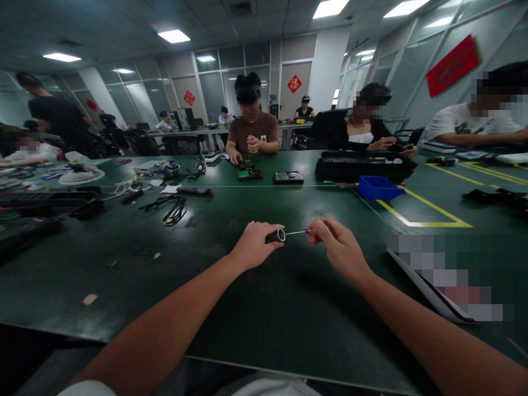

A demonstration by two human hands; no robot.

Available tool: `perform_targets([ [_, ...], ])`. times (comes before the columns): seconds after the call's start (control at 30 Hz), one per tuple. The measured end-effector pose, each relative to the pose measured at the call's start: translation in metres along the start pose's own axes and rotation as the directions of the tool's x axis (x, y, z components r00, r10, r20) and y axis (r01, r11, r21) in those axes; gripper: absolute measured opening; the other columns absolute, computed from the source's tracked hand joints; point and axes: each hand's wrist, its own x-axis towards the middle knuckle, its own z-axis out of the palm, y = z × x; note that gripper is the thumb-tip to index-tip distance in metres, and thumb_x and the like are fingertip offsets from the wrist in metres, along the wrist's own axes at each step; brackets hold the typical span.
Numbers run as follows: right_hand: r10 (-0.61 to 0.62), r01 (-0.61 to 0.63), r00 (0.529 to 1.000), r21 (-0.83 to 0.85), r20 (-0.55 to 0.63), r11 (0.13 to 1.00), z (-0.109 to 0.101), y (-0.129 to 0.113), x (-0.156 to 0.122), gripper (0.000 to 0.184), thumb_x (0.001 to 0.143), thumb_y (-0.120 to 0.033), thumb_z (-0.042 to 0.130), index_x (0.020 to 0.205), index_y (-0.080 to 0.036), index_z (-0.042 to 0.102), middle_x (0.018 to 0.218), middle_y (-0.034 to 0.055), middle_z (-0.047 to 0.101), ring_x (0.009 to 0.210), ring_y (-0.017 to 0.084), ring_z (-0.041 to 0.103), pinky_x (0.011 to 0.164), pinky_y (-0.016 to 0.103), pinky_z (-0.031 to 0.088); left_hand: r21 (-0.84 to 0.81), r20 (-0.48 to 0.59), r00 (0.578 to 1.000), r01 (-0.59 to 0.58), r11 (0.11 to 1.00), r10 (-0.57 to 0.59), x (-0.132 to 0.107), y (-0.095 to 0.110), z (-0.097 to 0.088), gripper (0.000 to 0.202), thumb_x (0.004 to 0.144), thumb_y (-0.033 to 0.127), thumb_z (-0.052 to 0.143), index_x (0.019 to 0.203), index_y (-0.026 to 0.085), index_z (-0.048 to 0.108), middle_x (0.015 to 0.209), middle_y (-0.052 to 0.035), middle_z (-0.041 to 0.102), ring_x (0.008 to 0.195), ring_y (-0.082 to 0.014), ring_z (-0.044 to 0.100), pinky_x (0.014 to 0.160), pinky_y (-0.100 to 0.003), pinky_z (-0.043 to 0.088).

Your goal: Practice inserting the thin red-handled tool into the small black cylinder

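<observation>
My left hand [254, 245] is closed around a short black cylinder [272, 237], whose silver-rimmed round end faces right. A slim screwdriver [296, 233] with a bare metal shaft and a bit of red at its handle is pinched in my right hand [337, 245]. Its shaft runs level toward the cylinder's rimmed end; whether the tip goes inside or only touches the rim I cannot tell. Both hands are just above the dark green table [264, 308], and my right fingers hide most of the handle.
Beyond my hands lie a bundle of black cables [175, 210], a blue bin [377, 188] and a long black case [365, 168]. A pixelated flat item [437, 280] lies at right. Opposite, a person in brown [252, 132] works by green circuit boards [249, 175].
</observation>
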Motion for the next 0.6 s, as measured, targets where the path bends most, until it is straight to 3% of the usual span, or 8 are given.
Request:
perform_targets([
  [0.07,0.025,-0.025,0.999,0.010,-0.037,1.000,0.002,0.002,0.001,0.030,0.096,-0.047,0.050,0.086,-0.023,0.065,0.072,0.0009,0.062,0.069,0.018,0.060,0.070,0.035,0.049,0.002,0.014,1.000,0.001,1.000,-0.001,0.000,0.001,0.000,0.041,0.089,0.032,0.068,0.129,0.028,0.062,0.113,-0.0036,0.069,0.109,-0.0244,0.059,0.105,-0.047,0.036],
  [0.23,0.166,-0.107,0.978,0.379,-0.125,0.919,0.010,0.007,0.006,0.020,0.083,-0.042,0.068,0.089,-0.024,0.065,0.083,0.0023,0.066,0.079,0.020,0.065,0.080,0.038,0.054,0.012,-0.024,1.000,0.019,1.000,-0.019,0.000,0.008,-0.003,0.041,0.090,0.034,0.067,0.130,0.027,0.062,0.114,-0.0046,0.069,0.107,-0.0246,0.059,0.103,-0.046,0.038],
  [0.33,0.271,-0.201,0.961,0.554,-0.047,0.808,0.010,0.010,0.011,0.023,0.081,-0.045,0.069,0.085,-0.023,0.066,0.078,0.0026,0.063,0.074,0.020,0.063,0.084,0.043,0.056,0.008,-0.070,0.997,0.022,1.000,-0.021,0.000,0.013,-0.008,0.042,0.090,0.033,0.066,0.131,0.026,0.061,0.117,-0.0051,0.068,0.107,-0.0245,0.059,0.102,-0.046,0.039],
  [0.43,0.388,-0.330,0.920,0.636,0.052,0.697,0.007,0.015,0.017,0.024,0.081,-0.044,0.068,0.073,-0.023,0.061,0.062,-0.0009,0.052,0.057,0.016,0.053,0.081,0.045,0.059,0.034,-0.043,0.999,-0.004,0.999,0.006,0.001,0.014,-0.010,0.041,0.090,0.031,0.066,0.131,0.028,0.061,0.119,-0.0040,0.068,0.110,-0.0249,0.058,0.102,-0.046,0.039],
  [0.5,0.408,-0.307,0.913,0.642,-0.011,0.703,0.005,0.018,0.019,0.024,0.081,-0.043,0.069,0.071,-0.023,0.060,0.062,-0.0012,0.051,0.055,0.015,0.051,0.079,0.044,0.059,0.049,-0.001,1.000,0.013,0.999,-0.013,0.001,0.012,-0.009,0.040,0.090,0.031,0.066,0.129,0.028,0.062,0.117,-0.0039,0.068,0.112,-0.0255,0.058,0.103,-0.048,0.037],
  [0.6,0.342,-0.217,0.931,0.563,-0.126,0.798,0.005,0.021,0.019,0.023,0.082,-0.045,0.069,0.075,-0.024,0.062,0.069,0.0011,0.057,0.062,0.017,0.056,0.078,0.044,0.060,0.062,0.053,0.997,0.054,0.997,-0.058,0.001,0.008,-0.006,0.040,0.090,0.032,0.066,0.130,0.028,0.062,0.115,-0.0047,0.068,0.113,-0.0270,0.057,0.105,-0.051,0.034],
])
